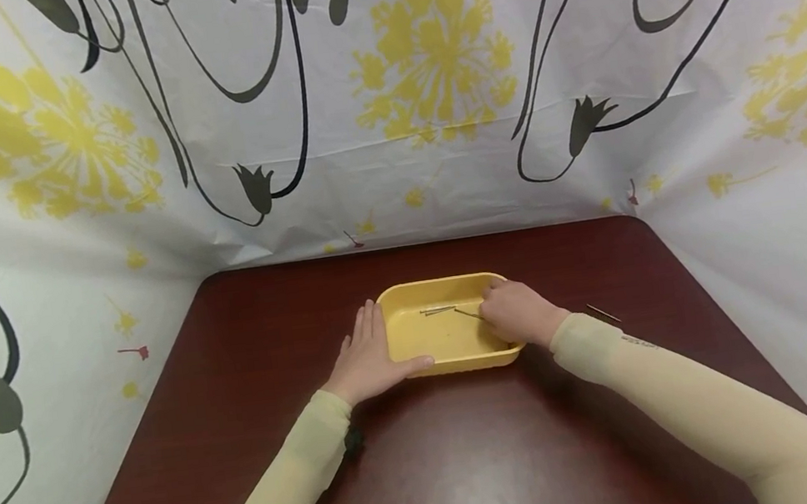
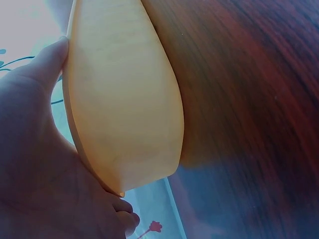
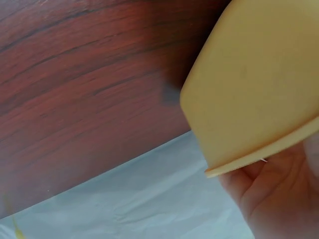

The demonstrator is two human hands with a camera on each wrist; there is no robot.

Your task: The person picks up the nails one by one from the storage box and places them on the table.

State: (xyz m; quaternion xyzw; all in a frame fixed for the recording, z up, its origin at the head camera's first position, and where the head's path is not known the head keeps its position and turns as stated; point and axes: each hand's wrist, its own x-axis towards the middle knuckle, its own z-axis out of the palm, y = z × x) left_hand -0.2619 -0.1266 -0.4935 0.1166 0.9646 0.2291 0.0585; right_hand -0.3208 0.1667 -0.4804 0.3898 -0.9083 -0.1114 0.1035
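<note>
A shallow yellow plastic tray (image 1: 455,366) sits on the dark table, with a few thin metal nails (image 1: 437,310) lying on its floor. My left hand (image 1: 370,365) rests against the tray's left end, fingers straight along the rim and thumb on the front edge. Seen from the left wrist, that hand (image 2: 35,134) lies along the rim of the tray (image 2: 124,99). Over the tray's right end, my right hand (image 1: 520,311) has curled fingers and pinches a thin nail (image 1: 467,314) pointing left. The tray's wall (image 3: 259,84) hides most of those fingers in the right wrist view.
Another thin nail (image 1: 603,312) lies on the table to the right of the tray, close to the right sleeve. The reddish-brown tabletop (image 1: 430,467) has rounded far corners. A white cloth (image 1: 394,177) with yellow and grey flowers hangs behind and at both sides.
</note>
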